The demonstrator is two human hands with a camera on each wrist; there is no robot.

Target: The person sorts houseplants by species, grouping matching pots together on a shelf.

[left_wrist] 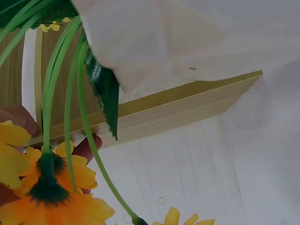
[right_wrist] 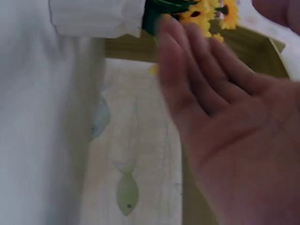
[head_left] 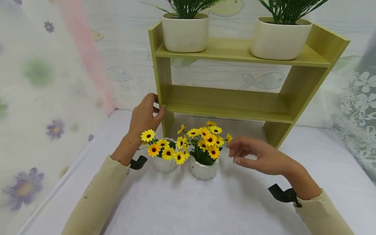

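Around shelf side, left fingers

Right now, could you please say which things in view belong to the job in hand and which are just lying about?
Probably in the job:
wooden shelf, gripped by the left hand
right yellow-flower pot, nearest the right hand
left yellow-flower pot

Apparently just about:
left green plant, on the shelf
right green plant, likewise
fish-patterned backdrop

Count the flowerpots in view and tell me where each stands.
4. The left shelf pot and right shelf pot stand on the upper board; the left table pot and right table pot, both with yellow flowers, stand on the table.
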